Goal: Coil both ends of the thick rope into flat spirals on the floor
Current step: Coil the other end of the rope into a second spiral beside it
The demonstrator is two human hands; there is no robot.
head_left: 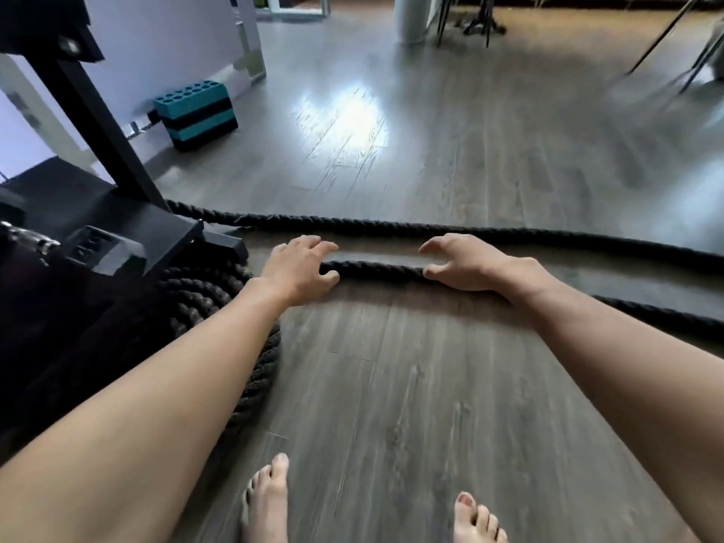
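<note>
A thick black rope lies on the grey wood floor in two strands: a far strand (pixel 391 223) and a near strand (pixel 376 269). The near strand runs left into a flat coil (pixel 211 303), partly hidden under my left forearm and the black machine base. My left hand (pixel 299 268) and my right hand (pixel 466 264) hover over the near strand about a hand's width apart. On both hands the fingers are spread and the thumb is at the rope; neither hand is closed around it.
A black equipment frame and base (pixel 117 237) stands at the left, right against the coil. A teal and black block (pixel 196 113) sits by the wall behind it. Chair and stand legs (pixel 666 41) are at the far right. My bare feet (pixel 270 503) are at the bottom.
</note>
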